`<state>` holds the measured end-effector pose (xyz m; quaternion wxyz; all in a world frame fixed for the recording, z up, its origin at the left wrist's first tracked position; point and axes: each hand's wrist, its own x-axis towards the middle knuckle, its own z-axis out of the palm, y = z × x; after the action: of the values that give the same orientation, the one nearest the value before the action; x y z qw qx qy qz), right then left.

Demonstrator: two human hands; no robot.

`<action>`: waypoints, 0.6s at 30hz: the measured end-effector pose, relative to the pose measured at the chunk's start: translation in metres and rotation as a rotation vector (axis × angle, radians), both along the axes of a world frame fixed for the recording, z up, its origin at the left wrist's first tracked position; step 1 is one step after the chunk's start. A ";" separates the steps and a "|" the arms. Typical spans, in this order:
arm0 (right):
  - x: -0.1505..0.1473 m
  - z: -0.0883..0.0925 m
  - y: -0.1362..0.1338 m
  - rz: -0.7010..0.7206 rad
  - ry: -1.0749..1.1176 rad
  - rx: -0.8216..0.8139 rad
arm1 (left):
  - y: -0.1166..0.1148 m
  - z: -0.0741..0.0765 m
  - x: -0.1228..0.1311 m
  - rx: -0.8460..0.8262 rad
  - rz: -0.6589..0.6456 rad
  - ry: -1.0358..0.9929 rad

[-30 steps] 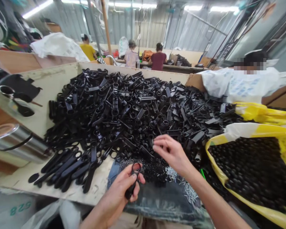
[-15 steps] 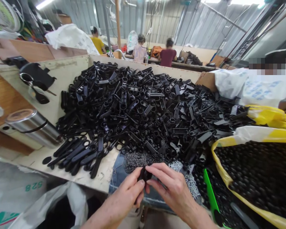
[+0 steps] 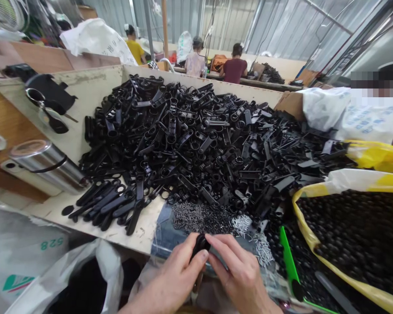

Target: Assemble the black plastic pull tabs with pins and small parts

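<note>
"While both hands meet low in the middle of the view, where is the part?"

"Between them: a black plastic part (image 3: 200, 242), held up on the near side of the denim cloth (image 3: 170, 237)."

"Which hand has it?"

"Mainly the left hand (image 3: 173, 274). Its thumb presses on the near face and its index finger curls around the far side, so the part is pinched there."

"And the right hand (image 3: 239, 266)?"

"It comes in from the right. The index fingertip appears to touch the part's upper right edge, with the thumb lower down, a gap between the two. I can't tell if they pinch anything small."

"How does the part lie?"

"Its rounded end faces up and away from the wearer. The rest is covered by the fingers, so I can't be sure of its long axis."

"What lies just beyond?"

"Small dark fittings (image 3: 193, 218) straight past the fingertips, silvery pins (image 3: 263, 250) off to the right, nearer the right hand, and the heap of black plastic pieces (image 3: 183, 135) behind."
</note>
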<state>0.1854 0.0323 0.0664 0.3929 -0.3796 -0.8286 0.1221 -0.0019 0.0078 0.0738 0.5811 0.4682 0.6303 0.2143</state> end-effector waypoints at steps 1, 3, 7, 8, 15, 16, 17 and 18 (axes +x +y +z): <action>-0.002 -0.002 -0.001 -0.006 0.000 0.003 | 0.000 0.002 0.002 0.015 -0.021 0.039; -0.005 -0.004 -0.004 -0.019 0.001 -0.003 | -0.001 0.004 0.006 0.061 -0.037 0.075; -0.001 -0.004 -0.012 0.016 0.025 -0.156 | -0.011 -0.005 0.004 0.121 -0.002 -0.065; 0.002 -0.006 -0.016 0.062 0.043 -0.266 | -0.015 -0.009 0.000 0.085 0.007 -0.144; -0.011 -0.028 -0.040 0.049 0.509 -1.043 | -0.035 -0.024 -0.035 0.393 -0.114 0.009; -0.018 -0.028 -0.038 0.024 0.534 -1.087 | -0.036 -0.026 -0.037 0.514 -0.157 0.145; -0.025 -0.028 -0.035 0.008 0.544 -1.112 | -0.037 -0.028 -0.037 0.600 -0.191 0.262; -0.031 -0.027 -0.031 0.003 0.548 -1.127 | -0.038 -0.030 -0.037 0.637 -0.211 0.340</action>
<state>0.1549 0.0009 0.0393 0.3307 -0.4823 -0.5065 0.6336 -0.0386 -0.0301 0.0440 0.3125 0.7166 0.5678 0.2577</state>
